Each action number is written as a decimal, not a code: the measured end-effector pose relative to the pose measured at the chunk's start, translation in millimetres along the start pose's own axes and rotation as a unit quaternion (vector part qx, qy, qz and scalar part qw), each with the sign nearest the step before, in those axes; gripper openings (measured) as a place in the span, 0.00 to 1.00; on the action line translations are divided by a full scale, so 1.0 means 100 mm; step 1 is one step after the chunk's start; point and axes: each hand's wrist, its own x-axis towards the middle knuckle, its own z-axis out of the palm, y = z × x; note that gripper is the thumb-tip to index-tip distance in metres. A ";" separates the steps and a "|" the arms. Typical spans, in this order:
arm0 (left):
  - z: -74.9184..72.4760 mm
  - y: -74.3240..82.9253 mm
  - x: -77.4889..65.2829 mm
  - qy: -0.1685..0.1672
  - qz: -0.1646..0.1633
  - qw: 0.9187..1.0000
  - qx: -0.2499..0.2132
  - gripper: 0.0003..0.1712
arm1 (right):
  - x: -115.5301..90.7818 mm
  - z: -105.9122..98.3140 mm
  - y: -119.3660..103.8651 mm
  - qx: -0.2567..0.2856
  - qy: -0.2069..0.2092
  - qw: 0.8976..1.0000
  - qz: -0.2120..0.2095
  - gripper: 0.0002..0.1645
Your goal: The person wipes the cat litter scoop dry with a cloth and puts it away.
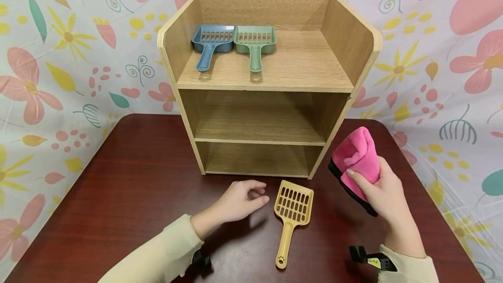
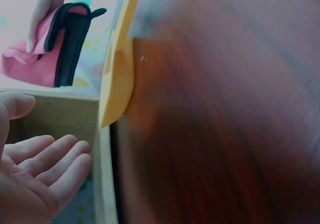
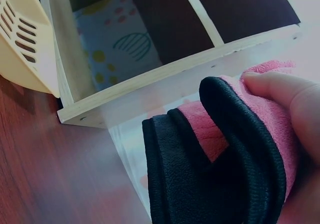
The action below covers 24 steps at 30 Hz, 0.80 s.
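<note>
A folded pink cloth [image 1: 359, 154] with black edging is gripped in my right hand [image 1: 387, 191], thumb on top, above the table's right side. In the right wrist view the cloth's dark underside [image 3: 185, 169] shows beside the thumb. My left hand [image 1: 239, 200] hovers over the table with fingers loosely bent and nothing in them. Just to its right lies a yellow slotted litter scoop [image 1: 288, 224], handle toward me; the hand appears apart from it. The left wrist view shows the left palm [image 2: 35, 179] turned up, with the scoop [image 2: 119, 78] beyond.
A wooden shelf unit [image 1: 263, 143] stands at the back of the dark red table [image 1: 129, 187]. On its top level a blue scoop [image 1: 212, 40] and a green scoop [image 1: 255, 43] sit side by side at the left. A floral curtain [image 1: 74, 56] hangs behind.
</note>
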 end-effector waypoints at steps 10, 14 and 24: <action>0.27 -0.03 0.00 -0.084 -0.154 0.964 -0.200 0.20 | 0.01 0.00 -0.01 -0.004 0.000 1.000 -0.001 0.26; 0.35 -0.02 -0.02 -0.118 -0.223 0.928 -0.276 0.18 | 0.01 0.00 0.00 -0.003 -0.001 1.000 0.000 0.26; 0.53 0.05 -0.06 -0.151 -0.277 0.874 -0.371 0.19 | 0.00 0.01 0.00 0.000 -0.005 1.000 0.002 0.26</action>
